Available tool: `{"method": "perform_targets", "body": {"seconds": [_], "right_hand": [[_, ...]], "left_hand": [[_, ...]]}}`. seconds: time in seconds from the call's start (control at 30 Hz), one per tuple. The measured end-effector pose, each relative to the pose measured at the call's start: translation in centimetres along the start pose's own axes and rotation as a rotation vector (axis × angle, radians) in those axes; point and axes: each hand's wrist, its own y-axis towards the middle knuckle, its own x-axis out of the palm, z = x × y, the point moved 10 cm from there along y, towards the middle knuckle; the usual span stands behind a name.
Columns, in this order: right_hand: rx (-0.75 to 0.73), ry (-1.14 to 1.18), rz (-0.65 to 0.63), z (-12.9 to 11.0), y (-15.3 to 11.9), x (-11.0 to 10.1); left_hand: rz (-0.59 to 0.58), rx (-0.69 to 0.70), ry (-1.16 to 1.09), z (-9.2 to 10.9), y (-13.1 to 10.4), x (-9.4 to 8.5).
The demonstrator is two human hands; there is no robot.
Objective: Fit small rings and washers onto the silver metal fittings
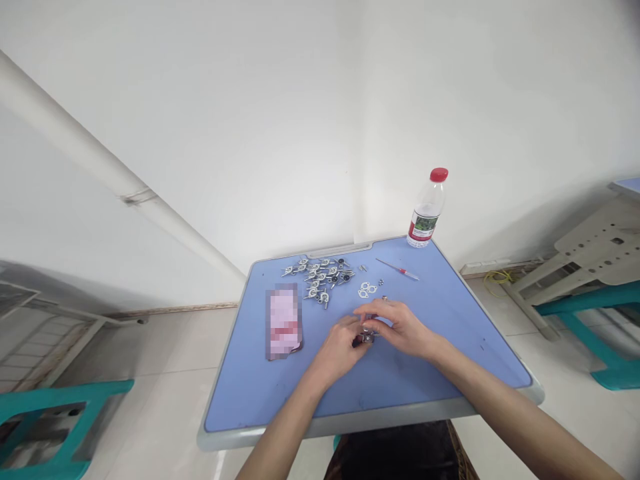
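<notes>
Metal part point(369, 337), small and shiny with a dark area, is held low over the near half of the blue surface point(395, 387), or against it; which of the two cannot be told. It could be dropped or twisted out of line, it is judged, if the grip is loosened while pressure is applied from the other side, since only a small edge is offered to the fingers. Any tiny piece being fitted could also be lost from sight, as much of the work is covered by the fingers.

The part is placed between the hands, just beside the fingertips of both. By the left hand point(343, 343) it is gripped, with the fingers curled closely round it. The right hand point(400, 325) is arched over it from the other side, thumb and forefinger nearly closed at its edge; whether anything is pinched there cannot be told.

Just beyond the right fingertips, flat plates with holes point(367, 289) are laid together, with tiny loose pieces point(381, 283) near them; these could be scattered by a careless brush of that hand. Farther out, a cluster of metal assemblies point(324, 274) is spread to the left, above a phone point(283, 323). A thin screwdriver-like tool point(401, 271) is laid to the right, and a red-capped bottle point(424, 217) is stood at the far edge by the wall.
</notes>
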Motion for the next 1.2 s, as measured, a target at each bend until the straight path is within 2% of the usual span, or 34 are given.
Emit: {"method": "perform_targets", "body": {"seconds": [0.13,0.3,0.4,0.6,0.73,0.9,1.0,1.2], "right_hand": [[0.019,0.005,-0.040,0.6,0.0,-0.3],[0.034,-0.071,0.043,1.6,0.0,-0.7],[0.003,-0.103,0.043,1.5,-0.2,-0.6],[-0.010,-0.069,-0.112,0.4,-0.5,0.5],[-0.063,-0.017,-0.133,-1.1,-0.3,0.6],[-0.174,-0.085,-0.193,-3.3,-0.1,2.2],[-0.181,-0.127,-0.154,-3.7,0.0,2.6],[-0.134,-0.168,-0.027,-3.2,0.1,2.6]], "left_hand": [[-0.003,-0.024,-0.002,-0.3,-0.1,0.0],[0.007,-0.038,0.002,-0.4,-0.3,0.0],[0.000,-0.049,0.000,-0.4,-0.2,0.0],[0.014,-0.025,-0.022,0.2,-0.2,-0.3],[0.014,-0.026,-0.048,0.1,-0.2,-0.2],[0.042,-0.053,-0.075,-0.7,-0.5,0.0],[0.044,-0.034,-0.089,-0.6,-0.6,0.1],[0.066,-0.022,-0.117,-0.1,-0.5,-0.3]]}}
